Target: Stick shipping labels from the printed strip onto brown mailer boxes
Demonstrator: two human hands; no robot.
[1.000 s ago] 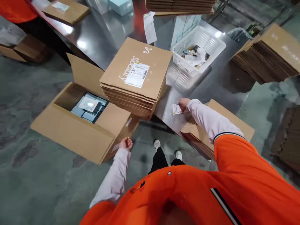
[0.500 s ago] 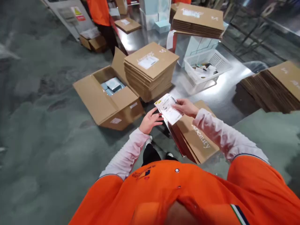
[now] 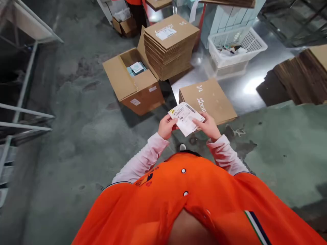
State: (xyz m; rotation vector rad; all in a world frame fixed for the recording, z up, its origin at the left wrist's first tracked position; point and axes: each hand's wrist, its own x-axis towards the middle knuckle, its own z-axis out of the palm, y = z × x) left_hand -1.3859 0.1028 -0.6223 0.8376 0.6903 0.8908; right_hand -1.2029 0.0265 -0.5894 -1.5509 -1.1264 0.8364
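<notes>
A white shipping label point(image 3: 186, 117) with barcodes is held in front of my chest by both hands. My left hand point(image 3: 166, 126) grips its left edge, fingers closed. My right hand point(image 3: 208, 126) pinches its right lower edge. Just beyond the label lies a flat printed cardboard box point(image 3: 208, 100) on the shiny metal table point(image 3: 245, 81). To the left of it on the floor stands an open carton point(image 3: 133, 81) with pale blue packs inside.
A tall stack of flattened boxes point(image 3: 170, 44) sits at the table's corner, a white basket point(image 3: 236, 47) of scraps behind it. More flattened cardboard point(image 3: 301, 76) is piled at the right. Metal racking point(image 3: 22, 102) stands at the left. Another person in orange point(image 3: 134, 5) is far back.
My right hand lifted the label off the table and brought it toward my chest. My left hand rose from beside the open carton and took hold of the label's left edge.
</notes>
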